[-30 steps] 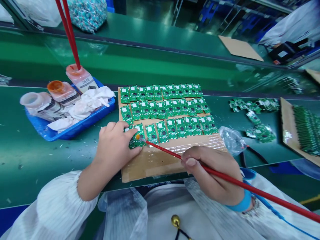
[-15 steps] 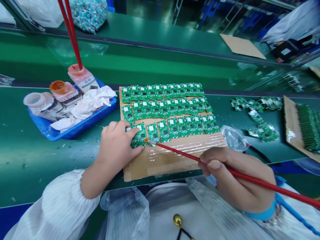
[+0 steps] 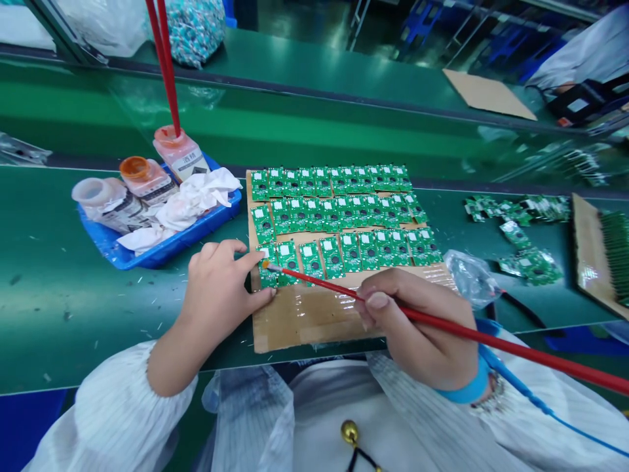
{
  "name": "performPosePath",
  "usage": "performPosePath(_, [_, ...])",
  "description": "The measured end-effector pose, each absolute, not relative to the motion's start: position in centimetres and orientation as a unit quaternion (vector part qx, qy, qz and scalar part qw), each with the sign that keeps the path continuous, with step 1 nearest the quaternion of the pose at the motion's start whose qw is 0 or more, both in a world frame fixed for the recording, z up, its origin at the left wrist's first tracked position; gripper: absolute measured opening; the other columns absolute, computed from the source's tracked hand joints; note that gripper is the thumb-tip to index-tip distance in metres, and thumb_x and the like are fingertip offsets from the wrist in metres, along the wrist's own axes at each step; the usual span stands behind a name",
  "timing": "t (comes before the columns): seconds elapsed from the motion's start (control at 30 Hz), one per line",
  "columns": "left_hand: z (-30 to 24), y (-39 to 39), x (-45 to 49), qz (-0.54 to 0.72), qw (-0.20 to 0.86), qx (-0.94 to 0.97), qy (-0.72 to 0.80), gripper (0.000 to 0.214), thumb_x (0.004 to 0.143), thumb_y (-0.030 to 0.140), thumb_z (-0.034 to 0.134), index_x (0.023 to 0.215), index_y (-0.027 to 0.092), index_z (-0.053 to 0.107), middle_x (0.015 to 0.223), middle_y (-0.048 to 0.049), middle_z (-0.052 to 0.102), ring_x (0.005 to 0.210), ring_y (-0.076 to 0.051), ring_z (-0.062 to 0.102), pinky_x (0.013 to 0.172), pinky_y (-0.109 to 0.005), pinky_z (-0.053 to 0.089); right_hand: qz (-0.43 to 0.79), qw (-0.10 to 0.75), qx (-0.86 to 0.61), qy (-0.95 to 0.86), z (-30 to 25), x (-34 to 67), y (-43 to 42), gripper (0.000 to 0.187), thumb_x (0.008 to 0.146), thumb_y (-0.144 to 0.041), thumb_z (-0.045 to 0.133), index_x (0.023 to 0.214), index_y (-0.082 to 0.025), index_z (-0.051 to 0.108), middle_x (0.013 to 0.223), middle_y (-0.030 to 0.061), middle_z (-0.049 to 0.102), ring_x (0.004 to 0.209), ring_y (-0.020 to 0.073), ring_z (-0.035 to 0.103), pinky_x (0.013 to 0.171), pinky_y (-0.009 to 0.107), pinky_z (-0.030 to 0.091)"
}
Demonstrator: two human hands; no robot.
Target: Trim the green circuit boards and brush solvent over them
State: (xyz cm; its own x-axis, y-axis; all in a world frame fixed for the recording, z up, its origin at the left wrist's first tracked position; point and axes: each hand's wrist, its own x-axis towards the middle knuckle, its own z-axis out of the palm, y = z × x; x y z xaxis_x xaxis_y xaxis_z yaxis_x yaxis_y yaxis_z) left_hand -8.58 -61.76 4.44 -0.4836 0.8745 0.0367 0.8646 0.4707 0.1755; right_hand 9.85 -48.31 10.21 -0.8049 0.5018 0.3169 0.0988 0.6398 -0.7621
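My right hand (image 3: 417, 321) grips a thin red paintbrush (image 3: 324, 285) like a pen, its long handle running off to the right. The brush tip touches the leftmost green circuit board (image 3: 268, 278) in the front row. At that same board is my left hand (image 3: 216, 288), index finger and thumb bent around its left side and lower corner, holding it. Several more circuit boards (image 3: 312, 259), with white squares and dark round spots, lie in three rows on a cardboard sheet (image 3: 304, 321). A blue antistatic strap (image 3: 466, 387) circles my right wrist.
A blue tray (image 3: 196, 226) at left holds three bottles and crumpled white tissue (image 3: 201, 196); red handles (image 3: 167, 72) stand in one bottle (image 3: 181, 154). Loose circuit boards (image 3: 533, 262) and a clear plastic bag (image 3: 469, 278) lie at right. Another person's sleeve (image 3: 584, 46) shows far right.
The brush tip has moved left from the second front-row board to the leftmost one, my right hand going with it. My left hand stays at the leftmost board. The view has shifted slightly.
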Motion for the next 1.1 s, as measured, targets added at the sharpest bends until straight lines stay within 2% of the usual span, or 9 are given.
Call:
performPosePath(0.33, [4.3,-61.7,-8.4,0.094,0.033,0.502,0.859,0.041,0.067,0.039,0.070,0.106,0.025,0.070,0.106,-0.0107,0.061,0.093,-0.030,0.052,0.073,-0.041,0.038,0.343,0.184,-0.118,-0.914,11.8,10.0,-49.0,0.017,0.086,-0.013,0.046,0.073,-0.022,0.052,0.058,-0.0013,0.060,0.050,0.0093,0.056,0.046,0.021,0.043])
performPosePath(0.6, [4.3,-61.6,-8.3,0.102,0.035,0.496,0.861,0.041,0.066,0.039,0.071,0.104,0.024,0.070,0.105,-0.0107,0.061,0.093,-0.031,0.052,0.074,-0.041,0.038,0.300,0.214,-0.143,-0.918,12.0,10.7,-48.7,0.019,0.086,-0.015,0.049,0.068,-0.020,0.054,0.055,-0.0023,0.057,0.048,0.0080,0.054,0.046,0.019,0.042])
performPosePath(0.83, [4.3,-61.6,-8.3,0.110,0.047,0.491,0.863,0.042,0.067,0.037,0.071,0.106,0.024,0.070,0.107,-0.0113,0.061,0.095,-0.031,0.052,0.076,-0.042,0.039,0.339,0.233,-0.161,-0.897,11.5,11.6,-48.4,0.017,0.086,-0.014,0.050,0.071,-0.021,0.055,0.057,-0.0033,0.057,0.049,0.0074,0.054,0.046,0.020,0.042])
performPosePath(1.0, [4.2,-62.2,-8.4,0.147,0.061,0.484,0.861,0.049,0.068,0.041,0.072,0.112,0.021,0.067,0.109,-0.0125,0.060,0.095,-0.031,0.051,0.080,-0.043,0.039,0.383,0.264,-0.196,-0.863,11.3,12.6,-47.7,0.015,0.087,-0.017,0.051,0.075,-0.022,0.057,0.060,-0.0023,0.056,0.049,0.0092,0.053,0.043,0.023,0.042])
performPosePath(1.07, [4.2,-63.0,-8.3,0.185,0.072,0.465,0.863,0.041,0.071,0.041,0.069,0.107,0.021,0.067,0.105,-0.0110,0.063,0.092,-0.029,0.052,0.079,-0.042,0.039,0.407,0.268,-0.203,-0.850,11.3,12.8,-47.0,0.017,0.088,-0.018,0.050,0.074,-0.022,0.058,0.059,-0.0018,0.055,0.048,0.0099,0.053,0.042,0.023,0.042])
performPosePath(1.1, [4.1,-63.6,-8.3,0.208,0.080,0.453,0.863,0.030,0.075,0.040,0.065,0.098,0.021,0.069,0.096,-0.0091,0.064,0.088,-0.027,0.053,0.077,-0.040,0.039,0.419,0.266,-0.200,-0.845,11.3,12.8,-46.6,0.018,0.089,-0.019,0.050,0.073,-0.023,0.058,0.057,-0.0017,0.055,0.048,0.0102,0.053,0.040,0.023,0.041])
